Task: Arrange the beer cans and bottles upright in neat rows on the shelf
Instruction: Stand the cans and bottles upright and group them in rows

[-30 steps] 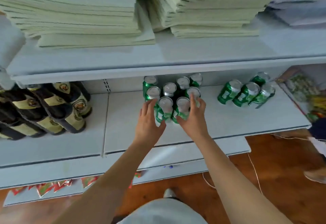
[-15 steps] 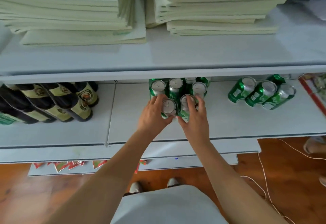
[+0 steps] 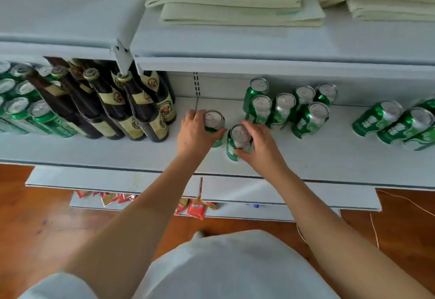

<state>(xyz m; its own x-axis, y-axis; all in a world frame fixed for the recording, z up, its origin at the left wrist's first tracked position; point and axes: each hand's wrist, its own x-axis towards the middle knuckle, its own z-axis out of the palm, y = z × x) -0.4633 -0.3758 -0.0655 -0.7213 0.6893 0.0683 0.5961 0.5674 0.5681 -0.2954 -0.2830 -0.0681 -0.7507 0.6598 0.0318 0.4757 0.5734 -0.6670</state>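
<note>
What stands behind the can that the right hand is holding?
Behind the can in the right hand stands a cluster of six green cans, upright, reaching to the shelf's back wall. The front cans cover the lower parts of the rear ones.

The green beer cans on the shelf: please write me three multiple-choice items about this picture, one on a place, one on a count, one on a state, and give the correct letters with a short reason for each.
1. Where do the dark beer bottles stand, seen from the two held cans?
A. To the left
B. To the right
C. On the shelf above

2. How many cans does the person hold?
A. None
B. One
C. Two

3. How is the can under the right hand?
A. Lying flat on its side
B. Upright, top showing
C. Crushed

Answers:
1 A, the bottles stand left of both hands.
2 C, the left hand grips one green can and the right hand grips another green can.
3 B, its silver lid faces up.
</note>
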